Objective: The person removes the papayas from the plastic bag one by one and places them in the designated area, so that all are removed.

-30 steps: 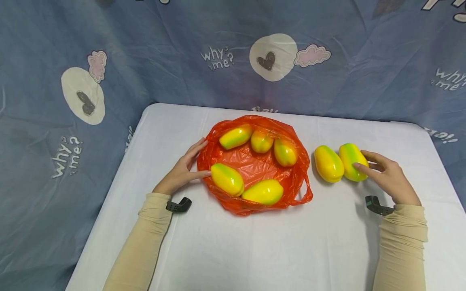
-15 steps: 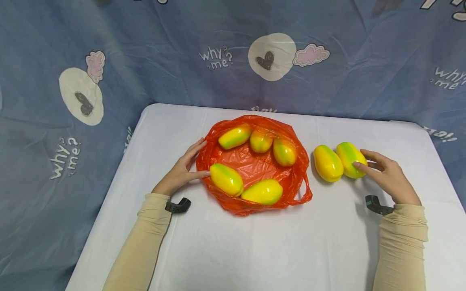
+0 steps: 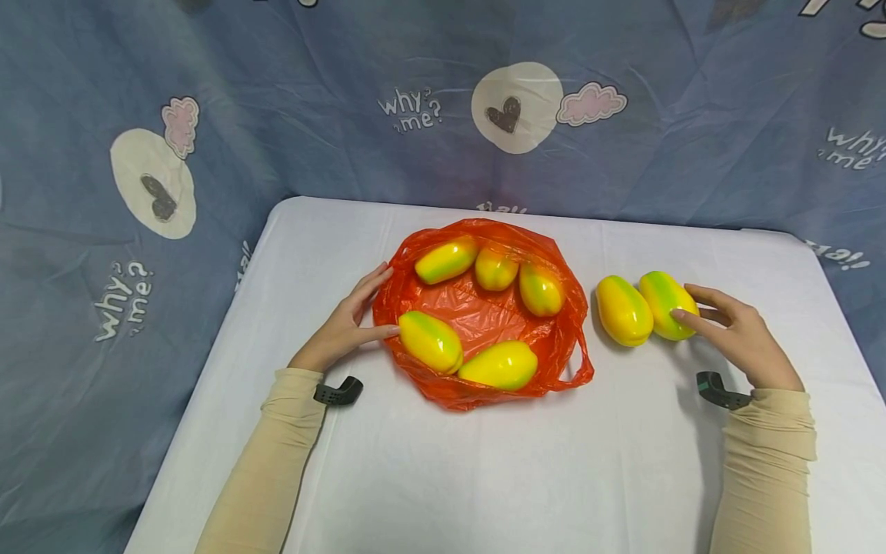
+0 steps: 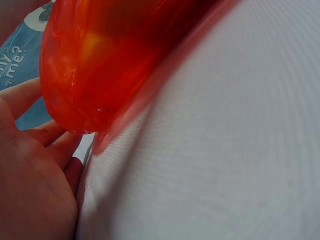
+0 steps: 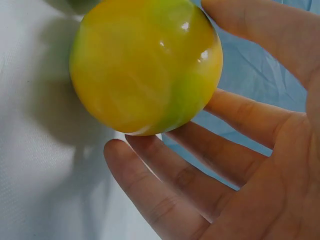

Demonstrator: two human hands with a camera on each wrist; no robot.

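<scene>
The outer yellow-green fruit (image 3: 664, 304), on the right of the white table (image 3: 512, 477), is lightly pinched between the right hand's (image 3: 747, 338) thumb and fingers. Just beside it lies 1 more fruit (image 3: 624, 312). Left of both, a red plastic bag (image 3: 477, 308) holds 5 similar fruits (image 3: 501, 365); the left hand (image 3: 342, 327), loosely spread, touches its side.

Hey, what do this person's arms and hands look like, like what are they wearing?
The left sleeve and right sleeve are long, plain tan and wrinkled near the cuffs. The left device and right device, one at each wrist, are small, black and curved; no cable shows. The left grip and right grip are bare hands, with no gloves.
</scene>
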